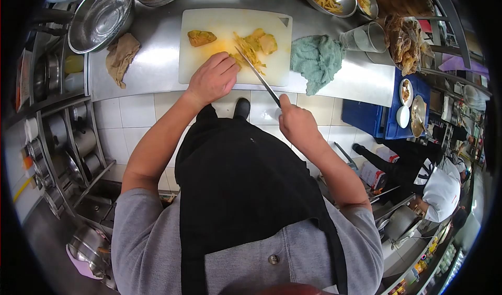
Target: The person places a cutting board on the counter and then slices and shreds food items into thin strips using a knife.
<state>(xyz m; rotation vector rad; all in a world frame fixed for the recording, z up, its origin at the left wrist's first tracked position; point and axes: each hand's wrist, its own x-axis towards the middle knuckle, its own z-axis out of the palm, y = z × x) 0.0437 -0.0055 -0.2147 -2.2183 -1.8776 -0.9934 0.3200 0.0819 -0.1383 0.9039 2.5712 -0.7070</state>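
Hands [213, 79] over steel kitchen counter [151, 75].

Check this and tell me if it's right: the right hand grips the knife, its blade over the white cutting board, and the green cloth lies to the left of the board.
Not quite: the green cloth lies to the right of the white cutting board, as the head view shows. The right hand does grip the knife, its blade over the board.

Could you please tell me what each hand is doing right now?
Left hand: fingers curled over the cutting board, by the knife; any piece held beneath cannot be told.
Right hand: closed around the knife's handle.
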